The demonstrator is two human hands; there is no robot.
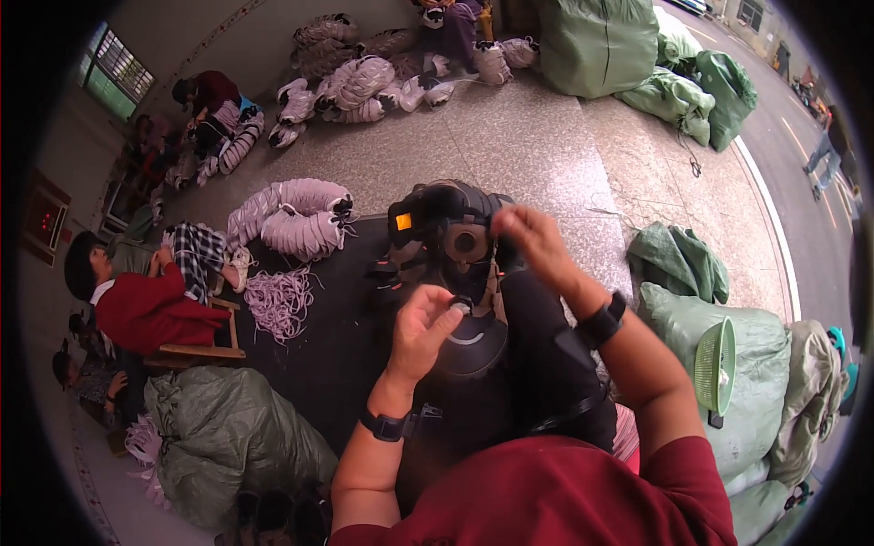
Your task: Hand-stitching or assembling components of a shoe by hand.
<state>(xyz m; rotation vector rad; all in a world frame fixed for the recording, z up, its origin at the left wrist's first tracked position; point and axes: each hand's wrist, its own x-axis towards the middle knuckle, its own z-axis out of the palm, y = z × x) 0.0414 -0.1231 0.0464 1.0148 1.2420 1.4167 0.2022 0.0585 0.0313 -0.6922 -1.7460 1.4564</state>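
In front of my lap lies a dark, bulky bundle (428, 207) with an orange patch and a round beige piece (464, 240) that has a dark hole in it. My left hand (422, 335) is just below it, thumb and forefinger pinched on a small black-and-white piece (462, 305) too small to name. Right of the bundle, my right hand (539, 244) is raised with its fingers bent together; whatever they hold, if anything, is hidden. A dark curved panel (469, 350) with a pale arc rests under my left fingertips.
Coiled stacks of pale pink pieces (305, 218) and a heap of pink laces (278, 303) lie at left. A seated person in red (150, 309) is beyond them. Green sacks stand at lower left (232, 441) and right (756, 364), with a green basket (716, 366) on the right one.
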